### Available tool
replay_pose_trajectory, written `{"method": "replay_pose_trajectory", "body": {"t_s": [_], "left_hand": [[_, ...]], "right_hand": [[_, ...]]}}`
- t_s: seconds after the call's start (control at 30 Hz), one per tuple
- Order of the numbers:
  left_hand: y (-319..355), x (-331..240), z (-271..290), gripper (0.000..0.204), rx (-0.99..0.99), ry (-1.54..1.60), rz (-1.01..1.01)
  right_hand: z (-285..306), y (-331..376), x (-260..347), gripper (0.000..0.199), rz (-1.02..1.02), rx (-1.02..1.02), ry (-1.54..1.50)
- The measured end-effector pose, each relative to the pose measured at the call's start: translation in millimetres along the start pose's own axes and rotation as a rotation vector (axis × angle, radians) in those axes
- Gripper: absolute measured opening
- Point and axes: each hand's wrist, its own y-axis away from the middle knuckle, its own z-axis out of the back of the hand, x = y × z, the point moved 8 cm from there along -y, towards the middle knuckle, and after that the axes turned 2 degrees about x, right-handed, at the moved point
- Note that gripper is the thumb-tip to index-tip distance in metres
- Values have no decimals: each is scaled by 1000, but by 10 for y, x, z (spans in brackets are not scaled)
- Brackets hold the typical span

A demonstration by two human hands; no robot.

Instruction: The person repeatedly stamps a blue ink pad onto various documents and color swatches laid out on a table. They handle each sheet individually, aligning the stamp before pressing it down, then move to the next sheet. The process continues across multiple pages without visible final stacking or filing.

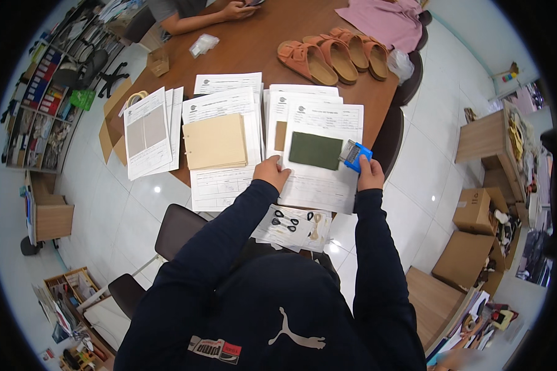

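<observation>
My right hand [370, 174] is closed around a small blue device [357, 156] with a grey ridged face, held at the right edge of a dark green swatch [315, 150]. That swatch lies on a printed paper sheet [319, 191]. My left hand [273, 172] has its fingers curled at the left edge of this sheet, pinching it. Under and behind it are more printed sheets, one bearing a brown swatch [280, 135]. To the left, a stack of beige cards [215, 142] rests on other forms, beside sheets with a grey swatch [146, 131].
Brown sandals [306, 63] and a pink cloth [380, 21] lie on the far side of the wooden table [247, 46]. Across it, another person's hand [237, 11] holds a phone. Below the table edge, a sheet with black and beige loops [291, 226] lies near my lap.
</observation>
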Motion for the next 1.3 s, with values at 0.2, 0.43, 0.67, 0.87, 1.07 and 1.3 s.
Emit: {"method": "replay_pose_trajectory", "body": {"t_s": [0.2, 0.43, 0.67, 0.87, 1.07, 1.3], "left_hand": [[105, -236, 252, 25, -50, 696, -196], [157, 1772, 2688, 25, -693, 197, -56], [240, 3668, 4071, 44, -511, 394, 59], [57, 2264, 3649, 52, -826, -320, -99], [256, -170, 841, 43, -208, -161, -863], [96, -465, -366, 80, 321, -621, -569]], "right_hand": [[42, 146, 610, 24, 303, -144, 133], [-67, 181, 699, 27, -47, 128, -409], [-306, 326, 585, 37, 127, 234, 265], [-727, 42, 1018, 35, 422, 286, 821], [-1047, -117, 1109, 31, 612, 476, 1064], [-1259, -242, 742, 27, 630, 670, 1258]]}}
